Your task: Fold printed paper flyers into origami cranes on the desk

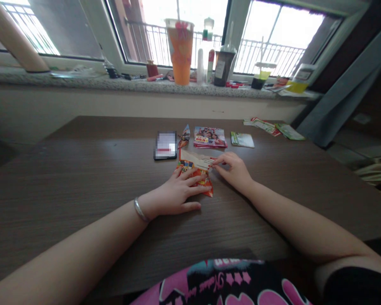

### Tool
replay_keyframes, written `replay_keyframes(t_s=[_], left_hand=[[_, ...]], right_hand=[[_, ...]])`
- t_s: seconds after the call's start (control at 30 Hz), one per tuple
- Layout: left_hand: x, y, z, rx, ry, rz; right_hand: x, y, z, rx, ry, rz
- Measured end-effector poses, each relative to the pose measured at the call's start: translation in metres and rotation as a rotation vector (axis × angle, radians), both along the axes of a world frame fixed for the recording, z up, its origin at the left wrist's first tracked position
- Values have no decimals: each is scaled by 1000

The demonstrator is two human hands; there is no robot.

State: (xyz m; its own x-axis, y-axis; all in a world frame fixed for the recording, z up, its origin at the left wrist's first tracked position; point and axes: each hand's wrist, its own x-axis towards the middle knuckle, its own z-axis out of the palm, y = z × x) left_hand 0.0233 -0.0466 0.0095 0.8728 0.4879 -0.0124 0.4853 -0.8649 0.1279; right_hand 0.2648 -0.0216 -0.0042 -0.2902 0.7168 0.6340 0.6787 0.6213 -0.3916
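Note:
A brightly printed orange paper sheet (209, 192) lies on the table with its upper part folded over, showing a cream flap (190, 157). Across its orange part rests my left hand (174, 195), palm down and fingers spread, with a silver bangle at the wrist. My right hand (235, 169) pinches the flap's right corner between thumb and fingertips. Just beyond the sheet stands or lies a small folded colourful paper piece (184, 136); which of the two I cannot tell. A phone (165, 146) with a blurred screen lies left of it.
Behind the hands are a stack of printed leaflets (210, 136) and a green-and-white card stack (242, 140). More paper slips (288, 131) lie at the far right. On the granite windowsill (133, 84) stand a tall orange drink cup (180, 55), a dark drink cup (222, 67) and several bottles.

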Motion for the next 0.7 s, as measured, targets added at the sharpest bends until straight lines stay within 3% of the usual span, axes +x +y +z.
replay_keyframes(t_s=[0.23,0.5,0.7], left_hand=[[-1,1,-3,26,-42,-7],[-4,4,-16,76,-96,23],[-3,2,-13,100,-145,89]], right_hand=[[-4,-7,1,4,15,58],[-9,-10,-5,-130,118,115],[-9,-8,-2,-227,133,83]])
